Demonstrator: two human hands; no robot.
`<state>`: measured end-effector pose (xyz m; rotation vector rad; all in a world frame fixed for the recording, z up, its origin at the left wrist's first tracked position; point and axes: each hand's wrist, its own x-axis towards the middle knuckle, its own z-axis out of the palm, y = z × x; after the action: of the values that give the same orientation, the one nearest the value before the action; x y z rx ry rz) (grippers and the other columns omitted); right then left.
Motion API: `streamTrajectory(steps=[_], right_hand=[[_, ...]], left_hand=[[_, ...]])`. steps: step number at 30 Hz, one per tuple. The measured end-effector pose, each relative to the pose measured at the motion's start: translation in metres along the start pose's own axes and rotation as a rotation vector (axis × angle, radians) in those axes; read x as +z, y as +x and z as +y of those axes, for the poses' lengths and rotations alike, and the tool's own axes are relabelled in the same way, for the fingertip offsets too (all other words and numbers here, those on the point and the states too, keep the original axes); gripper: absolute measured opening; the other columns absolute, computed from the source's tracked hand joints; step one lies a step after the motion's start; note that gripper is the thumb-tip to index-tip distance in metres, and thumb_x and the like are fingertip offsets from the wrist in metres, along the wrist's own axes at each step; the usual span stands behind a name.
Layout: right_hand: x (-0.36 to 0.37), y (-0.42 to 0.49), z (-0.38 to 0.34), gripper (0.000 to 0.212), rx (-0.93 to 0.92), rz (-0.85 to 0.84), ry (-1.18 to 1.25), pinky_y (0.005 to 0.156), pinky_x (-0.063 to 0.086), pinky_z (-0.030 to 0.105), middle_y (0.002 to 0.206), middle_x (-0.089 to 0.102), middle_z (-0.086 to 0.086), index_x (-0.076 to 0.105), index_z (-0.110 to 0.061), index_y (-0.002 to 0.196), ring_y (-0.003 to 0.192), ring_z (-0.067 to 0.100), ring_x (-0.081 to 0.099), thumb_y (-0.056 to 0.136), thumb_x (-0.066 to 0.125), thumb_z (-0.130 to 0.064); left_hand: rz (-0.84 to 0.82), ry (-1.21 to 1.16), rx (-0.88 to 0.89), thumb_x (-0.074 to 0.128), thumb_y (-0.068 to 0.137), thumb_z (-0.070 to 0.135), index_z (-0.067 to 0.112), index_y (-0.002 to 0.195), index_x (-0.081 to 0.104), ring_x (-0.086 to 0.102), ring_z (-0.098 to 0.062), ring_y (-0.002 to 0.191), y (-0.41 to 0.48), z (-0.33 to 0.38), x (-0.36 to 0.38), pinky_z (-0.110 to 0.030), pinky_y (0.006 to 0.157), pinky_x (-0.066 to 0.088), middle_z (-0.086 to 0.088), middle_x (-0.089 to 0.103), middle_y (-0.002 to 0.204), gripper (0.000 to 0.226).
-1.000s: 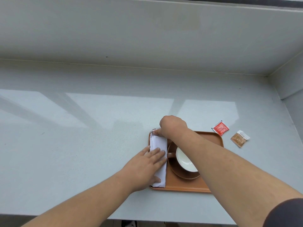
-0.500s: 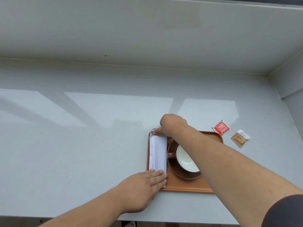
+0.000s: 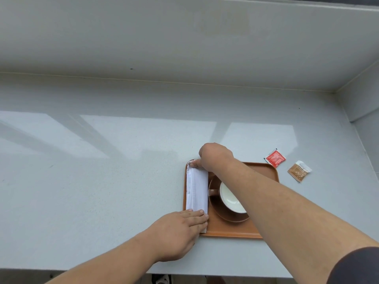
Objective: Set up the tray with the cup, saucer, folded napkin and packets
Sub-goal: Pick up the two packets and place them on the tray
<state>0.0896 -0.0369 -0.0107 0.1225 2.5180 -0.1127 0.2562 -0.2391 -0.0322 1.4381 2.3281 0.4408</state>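
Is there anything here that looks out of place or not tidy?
Nothing is spilled or damaged. The red packet and the brown packet lie on the counter beyond the tray, not on it. The folded napkin lies straight along the tray's left edge, with a hand at each end.

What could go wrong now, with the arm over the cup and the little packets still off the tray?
The right forearm crosses just above the white-lined brown cup on its brown saucer; drawing the right hand back low might knock it. The folded white napkin lies along the left edge of the orange tray under the left hand; it could slip over the rim. The red packet and brown packet might be forgotten.
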Motion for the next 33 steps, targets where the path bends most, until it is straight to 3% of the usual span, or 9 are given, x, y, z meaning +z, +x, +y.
streamTrajectory(steps=[5,10,12,14,17,22,26,30,33], right_hand=[[0.005,-0.014,0.003,0.046,-0.064,0.089,0.043,0.049,0.030,0.028,0.072,0.055,-0.004,0.053,-0.022,0.070,0.062,0.014,0.049,0.090,0.059,-0.062],[0.003,-0.034,0.025,0.029,-0.155,0.235,0.131,0.055,0.034,0.030,0.074,0.051,-0.006,0.055,-0.019,0.080,0.076,0.022,0.055,0.096,0.054,-0.043],[-0.001,-0.043,0.038,0.025,-0.176,0.345,0.157,0.057,0.035,0.032,0.078,0.052,-0.005,0.054,-0.020,0.082,0.079,0.023,0.055,0.095,0.053,-0.041],[-0.002,-0.051,0.053,0.021,-0.195,0.459,0.155,0.062,0.041,0.035,0.087,0.059,-0.002,0.059,-0.020,0.090,0.086,0.024,0.056,0.094,0.056,-0.040],[0.000,-0.062,0.081,0.033,-0.194,0.541,0.141,0.077,0.050,0.039,0.107,0.064,0.002,0.063,-0.019,0.116,0.098,0.026,0.056,0.093,0.059,-0.043],[0.006,-0.077,0.130,0.053,-0.113,0.535,0.173,0.097,0.048,0.043,0.134,0.060,0.002,0.054,-0.021,0.140,0.121,0.029,0.053,0.093,0.059,-0.044],[0.009,-0.085,0.171,0.046,-0.008,0.474,0.209,0.101,0.046,0.044,0.137,0.060,0.003,0.055,-0.020,0.140,0.126,0.029,0.051,0.098,0.054,-0.038],[0.015,-0.098,0.212,0.031,0.069,0.470,0.207,0.087,0.051,0.043,0.119,0.067,0.004,0.064,-0.018,0.124,0.113,0.030,0.057,0.099,0.053,-0.032],[0.022,-0.106,0.239,0.033,0.115,0.440,0.188,0.086,0.051,0.042,0.120,0.066,0.003,0.063,-0.018,0.125,0.113,0.029,0.056,0.097,0.053,-0.032]], left_hand=[[0.054,-0.216,-0.207,0.037,0.100,0.035,0.029,0.134,0.065,0.051,-0.004,0.133,0.015,0.007,-0.018,-0.025,0.107,0.045,0.015,0.059,0.145,0.045],[0.276,-0.168,-0.458,0.050,0.091,0.024,0.028,0.107,0.074,0.064,-0.013,0.102,0.044,-0.006,-0.046,-0.029,0.082,0.052,0.014,0.072,0.108,0.030],[0.334,-0.116,-0.550,0.054,0.091,0.022,0.026,0.111,0.072,0.062,-0.015,0.106,0.060,-0.017,-0.059,-0.032,0.084,0.053,0.012,0.071,0.111,0.027],[0.328,-0.059,-0.580,0.058,0.092,0.026,0.024,0.124,0.067,0.059,-0.020,0.117,0.078,-0.026,-0.071,-0.036,0.092,0.052,0.007,0.067,0.127,0.033],[0.248,0.015,-0.573,0.060,0.094,0.039,0.024,0.143,0.054,0.047,-0.025,0.137,0.108,-0.032,-0.086,-0.040,0.109,0.042,-0.002,0.048,0.155,0.052],[0.132,0.146,-0.477,0.055,0.095,0.052,0.025,0.155,0.039,0.030,-0.025,0.150,0.161,-0.029,-0.097,-0.044,0.122,0.026,-0.003,0.030,0.166,0.067],[0.118,0.143,-0.380,0.049,0.102,0.043,0.028,0.150,0.048,0.037,-0.019,0.147,0.205,-0.018,-0.100,-0.039,0.121,0.029,0.005,0.043,0.160,0.050],[0.078,0.167,-0.265,0.050,0.102,0.037,0.029,0.141,0.059,0.049,-0.017,0.137,0.248,-0.001,-0.100,-0.035,0.109,0.040,0.009,0.055,0.150,0.041],[0.027,0.181,-0.220,0.050,0.100,0.039,0.031,0.141,0.059,0.051,-0.017,0.135,0.277,0.015,-0.098,-0.036,0.106,0.045,0.011,0.056,0.148,0.043]])
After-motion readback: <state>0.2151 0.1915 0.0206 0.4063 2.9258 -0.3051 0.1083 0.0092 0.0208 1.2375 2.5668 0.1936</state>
